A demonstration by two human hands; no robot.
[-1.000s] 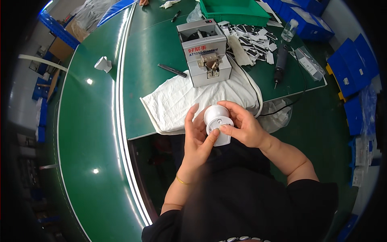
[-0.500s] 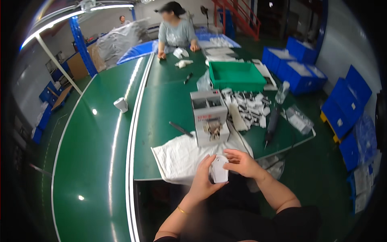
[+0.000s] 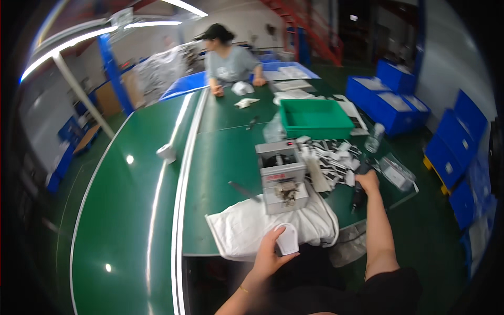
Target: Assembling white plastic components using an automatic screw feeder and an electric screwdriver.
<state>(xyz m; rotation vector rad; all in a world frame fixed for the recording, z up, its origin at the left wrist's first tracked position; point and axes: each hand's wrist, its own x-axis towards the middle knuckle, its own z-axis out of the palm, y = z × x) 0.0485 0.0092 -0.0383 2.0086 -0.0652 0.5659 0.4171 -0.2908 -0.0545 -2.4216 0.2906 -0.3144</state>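
My left hand [image 3: 270, 254] grips a white plastic cover [image 3: 287, 239] shaped like a rounded shell, above the front edge of the table. Out to the right, my right hand [image 3: 369, 181] is closed round a dark electric screwdriver [image 3: 358, 201], whose tip points toward me. Just beyond the cover, a grey box-shaped machine [image 3: 284, 181] with an open top and a metal mechanism in front stands on a white cloth [image 3: 239, 226]. Small white and black pieces [image 3: 331, 161] lie piled between that machine and my right hand.
A green bin [image 3: 316, 119] sits behind the pile. Near my right hand are a clear bottle [image 3: 374, 138] and a plastic bag [image 3: 397, 172]. A dark pen-like tool [image 3: 244, 191] lies left of the machine. Another white part [image 3: 167, 153] stands at left. A co-worker [image 3: 231, 63] sits across.
My right hand has left the white cover and reached right, closing round the electric screwdriver. My left hand keeps the cover. The whole view has shifted slightly.
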